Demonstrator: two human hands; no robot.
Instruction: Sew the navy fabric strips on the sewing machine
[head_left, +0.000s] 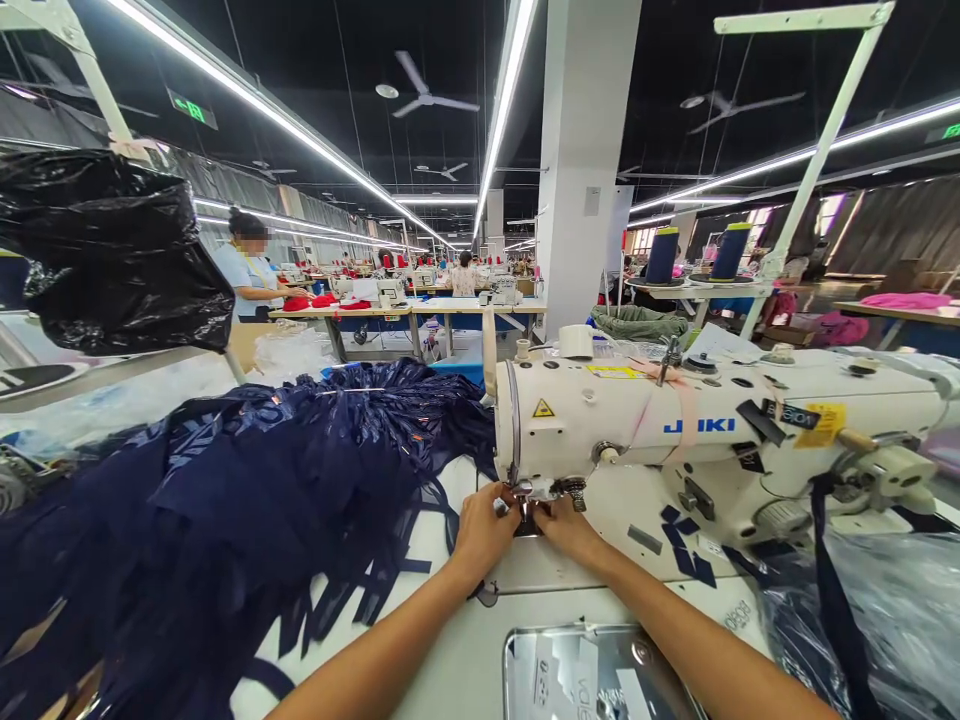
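A white sewing machine (pixel 570 415) stands before me, its needle area between my two hands. My left hand (pixel 484 525) is closed just left of the presser foot (pixel 525 512). Its fingers pinch a navy fabric strip (pixel 451 520), which curves up beside it from the pile; a small shiny piece shows at the fingers. To the right of the foot, my right hand (pixel 570 528) has its fingers curled and pressed together close to the needle. What they grip is hidden. A large heap of navy strips (pixel 285 500) covers the left of the table.
Small navy pieces (pixel 686 540) lie on the machine bed. A shiny metal plate (pixel 592 675) is at the table's front. Clear plastic (pixel 885 600) lies at right, a black bag (pixel 120 250) hangs at left. Thread cones (pixel 664 255) stand behind; a co-worker (pixel 251 265) is farther back.
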